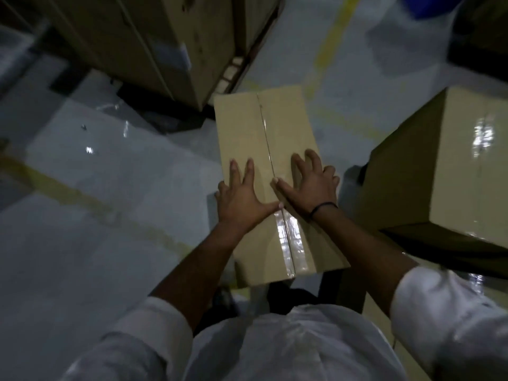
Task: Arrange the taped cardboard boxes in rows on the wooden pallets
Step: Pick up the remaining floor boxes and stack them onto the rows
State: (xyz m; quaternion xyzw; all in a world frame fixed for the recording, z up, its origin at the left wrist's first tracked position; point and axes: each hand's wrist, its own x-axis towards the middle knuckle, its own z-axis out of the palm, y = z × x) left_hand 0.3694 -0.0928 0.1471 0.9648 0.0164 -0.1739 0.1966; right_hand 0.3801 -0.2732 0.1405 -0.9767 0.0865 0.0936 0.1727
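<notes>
Taped cardboard box [264,138] lies lengthwise right in front of you, its top facing up, between the stacked cartons far left and a large carton on your right. You cannot tell from here what bears it underneath; only dark shapes show below its near end.

Starting at your left, the floor [82,243] looks glossy, with a yellow line [68,193] crossing it, so a foot could slip if you lift in a hurry. Beyond it the stacked cartons [154,45] stand on a pallet [233,70] whose corner sits near the box's far end. Shove forward and that end may catch there.

Your left hand [243,199] lies palm down on the lid at its left edge, fingers spread, thumb stretched toward the seam. Nothing is gripped. The shiny tape [288,237] runs down the seam between your wrists, and a palm sliding onto it would probably lose hold.

Your right hand [310,185] is likewise flat and splayed, thumb near the seam, outer fingers reaching the right edge, a dark band [324,207] at the wrist. Pressing only from above, you could tip the box sideways. The large carton [445,166] stands near on that side and could snag it.
</notes>
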